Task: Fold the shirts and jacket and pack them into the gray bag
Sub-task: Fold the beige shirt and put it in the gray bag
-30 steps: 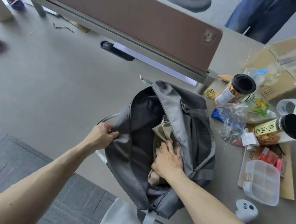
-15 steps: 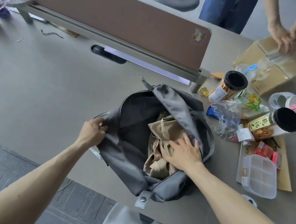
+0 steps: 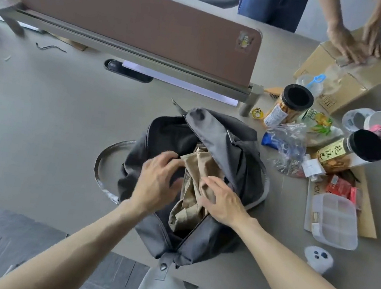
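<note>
Head view: pale grey tabletop stretches open from 9 to 11 o'clock of the unzipped gray fabric bag, which sits at the table's near edge. A crumpled tan cloth garment fills the bag's opening. The right hand presses on the garment with spread fingers. The left hand, loosely spread, touches the garment's 10 o'clock edge. A black-lidded snack jar crowds 2 o'clock.

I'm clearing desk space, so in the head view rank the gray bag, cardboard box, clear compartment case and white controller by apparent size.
1. gray bag
2. cardboard box, though farther off
3. clear compartment case
4. white controller
</note>
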Demonstrator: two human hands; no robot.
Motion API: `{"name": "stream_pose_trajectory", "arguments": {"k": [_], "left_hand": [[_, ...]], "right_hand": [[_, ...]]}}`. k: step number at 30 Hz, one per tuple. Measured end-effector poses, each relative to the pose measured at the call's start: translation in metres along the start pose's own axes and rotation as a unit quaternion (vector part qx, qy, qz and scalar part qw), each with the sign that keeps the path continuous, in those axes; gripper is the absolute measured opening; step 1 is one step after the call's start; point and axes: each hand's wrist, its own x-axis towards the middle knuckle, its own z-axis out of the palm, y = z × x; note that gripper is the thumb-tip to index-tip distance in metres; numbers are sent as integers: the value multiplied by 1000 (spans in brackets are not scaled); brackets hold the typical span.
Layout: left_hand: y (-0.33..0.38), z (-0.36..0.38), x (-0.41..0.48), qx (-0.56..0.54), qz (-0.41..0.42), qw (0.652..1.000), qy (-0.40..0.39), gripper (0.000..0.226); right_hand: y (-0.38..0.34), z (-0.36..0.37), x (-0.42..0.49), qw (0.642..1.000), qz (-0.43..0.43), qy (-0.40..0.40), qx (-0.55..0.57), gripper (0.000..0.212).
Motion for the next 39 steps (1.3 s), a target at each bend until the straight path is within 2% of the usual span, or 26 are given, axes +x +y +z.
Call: {"name": "stream_pose_trajectory", "arguments": {"k": [2,5,7,12,19,24,26,28,30,33,39], "left_hand": [[33,34,-7,19,74,988,-131,46],[33,73,-17,62,25,942,-329,59],[14,85,-24,91,6,923,-373,62],[-3,101,-29,126,-12,912,-390,67],[-12,116,-14,141,-15,899,-414,75],[-15,103,3,84,4,903,-422,77],[-14,86,5,30,9,925,-378,79],[-9,70,6,-41,13,939,-340,61],[-3,56,6,-53,17,946,-321,45],[4,40,5,-54,-12,954,-295,47],[49,17,3,-65,13,974,-216,15]], "right_hand": [[4,3,4,998,1,46,-39,50],[20,7,6,988,24,22,-153,61],[36,10,0,981,27,2,-190,61],[54,21,-2,976,46,-47,-206,71],[60,23,17,972,76,-77,-209,68],[47,21,19,976,99,-85,-172,63],[36,25,7,984,95,-69,-137,55],[25,31,-10,988,95,-44,-115,51],[15,36,-26,991,100,-21,-87,48],[-1,34,-44,995,89,14,-46,41],[-26,10,-97,981,113,159,4,27]]}}
